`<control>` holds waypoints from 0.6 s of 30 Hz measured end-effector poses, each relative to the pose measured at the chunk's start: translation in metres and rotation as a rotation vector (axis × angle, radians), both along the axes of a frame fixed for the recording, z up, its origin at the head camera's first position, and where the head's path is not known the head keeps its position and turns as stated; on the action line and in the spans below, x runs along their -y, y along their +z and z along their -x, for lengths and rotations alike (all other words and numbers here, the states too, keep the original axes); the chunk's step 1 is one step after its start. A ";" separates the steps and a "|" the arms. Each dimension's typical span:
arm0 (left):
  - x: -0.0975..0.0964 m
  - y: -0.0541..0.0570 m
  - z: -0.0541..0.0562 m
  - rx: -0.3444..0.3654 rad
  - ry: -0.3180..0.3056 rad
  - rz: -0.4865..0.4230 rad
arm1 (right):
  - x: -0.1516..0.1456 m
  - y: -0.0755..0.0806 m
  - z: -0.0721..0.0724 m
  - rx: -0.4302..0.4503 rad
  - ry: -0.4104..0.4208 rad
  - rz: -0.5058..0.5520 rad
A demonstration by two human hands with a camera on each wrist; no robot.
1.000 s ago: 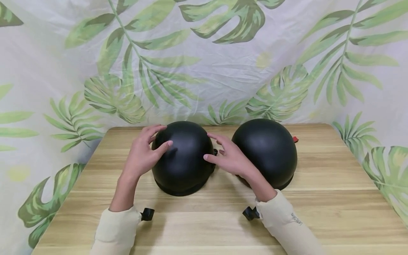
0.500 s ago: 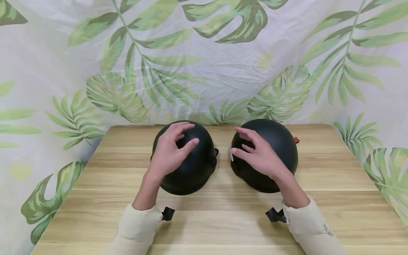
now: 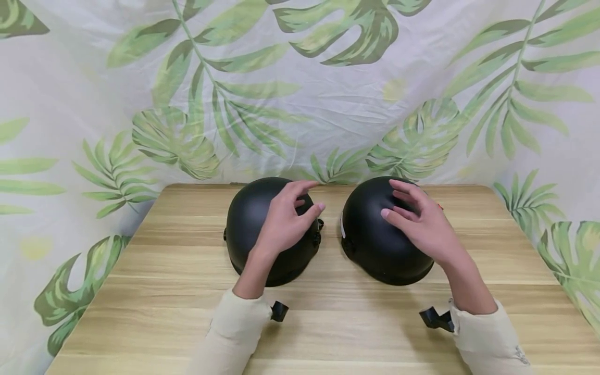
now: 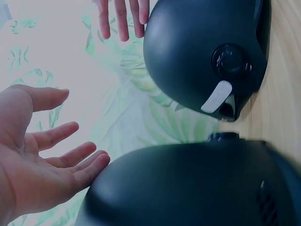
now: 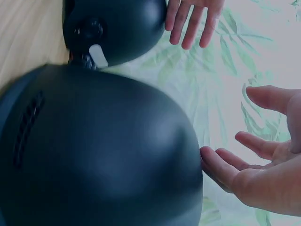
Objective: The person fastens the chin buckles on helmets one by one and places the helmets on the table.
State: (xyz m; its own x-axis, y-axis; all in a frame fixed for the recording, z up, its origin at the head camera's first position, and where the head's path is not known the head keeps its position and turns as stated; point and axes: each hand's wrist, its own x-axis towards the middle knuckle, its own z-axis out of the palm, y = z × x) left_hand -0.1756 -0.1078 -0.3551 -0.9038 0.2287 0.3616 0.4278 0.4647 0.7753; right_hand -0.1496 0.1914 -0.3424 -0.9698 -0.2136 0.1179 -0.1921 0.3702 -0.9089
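Two black helmets stand side by side, domes up, on the wooden table. My left hand [image 3: 286, 221] is over the right part of the left helmet [image 3: 248, 219], fingers loosely bent and thumb apart. Over the right helmet [image 3: 367, 234] is my right hand [image 3: 424, 224], its fingers likewise relaxed and spread. Neither hand grips anything. In the left wrist view, the left hand's fingertips [image 4: 104, 159] lie at the edge of the dome; whether they touch cannot be told. A round dial [image 4: 230, 61] and a whitish strip [image 4: 217, 96] show on the right helmet's side.
A leaf-patterned cloth [image 3: 337, 114] hangs behind the wooden table [image 3: 337, 333]. A small red piece [image 3: 440, 207] shows just behind the right hand. Black wrist mounts [image 3: 279, 311] stick out from the sleeves. A narrow gap separates the helmets.
Both hands have moved right. The left hand went from the left helmet's left side across its dome, the right hand from that helmet's right side to the right helmet. Both helmets stay about in place.
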 end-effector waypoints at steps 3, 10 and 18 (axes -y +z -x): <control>-0.008 -0.002 0.003 0.021 0.005 -0.006 | -0.010 0.000 0.000 -0.010 -0.029 -0.024; -0.026 -0.007 0.006 0.078 -0.009 -0.029 | -0.025 -0.001 0.001 -0.045 -0.086 -0.074; -0.047 -0.015 0.012 0.205 -0.046 -0.060 | -0.039 -0.010 -0.001 -0.076 -0.140 -0.171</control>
